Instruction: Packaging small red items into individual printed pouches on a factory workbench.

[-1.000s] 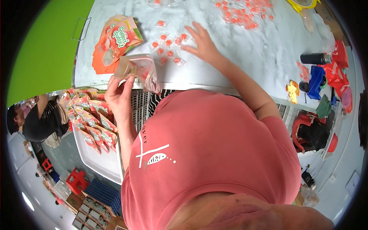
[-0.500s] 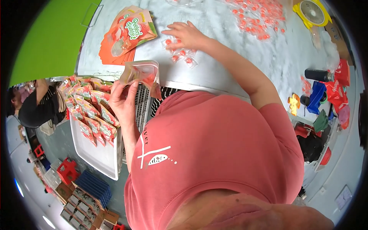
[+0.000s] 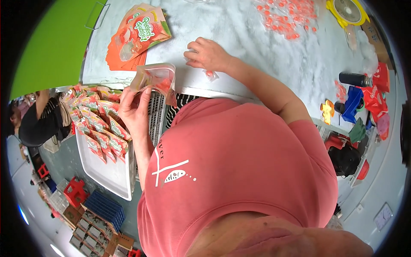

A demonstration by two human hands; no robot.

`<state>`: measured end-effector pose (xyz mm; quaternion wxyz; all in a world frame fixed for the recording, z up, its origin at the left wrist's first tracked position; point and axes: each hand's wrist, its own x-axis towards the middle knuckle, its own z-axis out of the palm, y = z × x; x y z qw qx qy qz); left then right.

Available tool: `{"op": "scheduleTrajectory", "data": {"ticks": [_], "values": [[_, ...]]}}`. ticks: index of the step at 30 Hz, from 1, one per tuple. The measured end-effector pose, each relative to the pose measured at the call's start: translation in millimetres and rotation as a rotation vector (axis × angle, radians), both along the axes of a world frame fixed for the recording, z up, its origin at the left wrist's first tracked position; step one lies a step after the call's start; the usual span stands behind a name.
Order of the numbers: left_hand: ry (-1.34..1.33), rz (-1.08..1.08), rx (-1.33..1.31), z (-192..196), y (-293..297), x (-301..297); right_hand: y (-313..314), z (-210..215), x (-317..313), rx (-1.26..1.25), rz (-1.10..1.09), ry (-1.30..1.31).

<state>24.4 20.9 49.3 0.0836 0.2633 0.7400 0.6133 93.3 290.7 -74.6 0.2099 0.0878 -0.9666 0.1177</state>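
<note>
Tray (image 3: 112,180) of filled packs lies nearest you, just left of your body. Your left hand (image 3: 135,109) grips a clear pouch (image 3: 155,79) at the table (image 3: 257,55) edge, held higher than half a second ago. Your right hand (image 3: 208,55), drawn back nearer the edge, closes loosely over small sweets (image 3: 210,74). Bare tabletop opens beyond, up to the scattered sweets.

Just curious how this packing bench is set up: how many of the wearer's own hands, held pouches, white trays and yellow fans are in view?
hands: 2, left hand and right hand
clear pouch: 1
white tray: 1
yellow fan: 1
Total: 5
</note>
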Motion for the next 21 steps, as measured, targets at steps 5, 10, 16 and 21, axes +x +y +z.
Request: {"op": "scheduleTrajectory", "data": {"ticks": [5,10,16,21], "values": [[0.004,-0.043,0.008,-3,6,-1,12,-6,-4,-0.199,-0.128,0.053],[0.131,-0.121,-0.068,-4,26,-3,27,35,-4,-1.333,-0.275,0.088],[0.242,-0.207,-0.215,-1,66,-5,11,186,11,-1.986,-0.541,0.057],[0.278,-0.339,-0.179,3,100,0,6,146,10,-1.707,-0.173,0.481]]}}
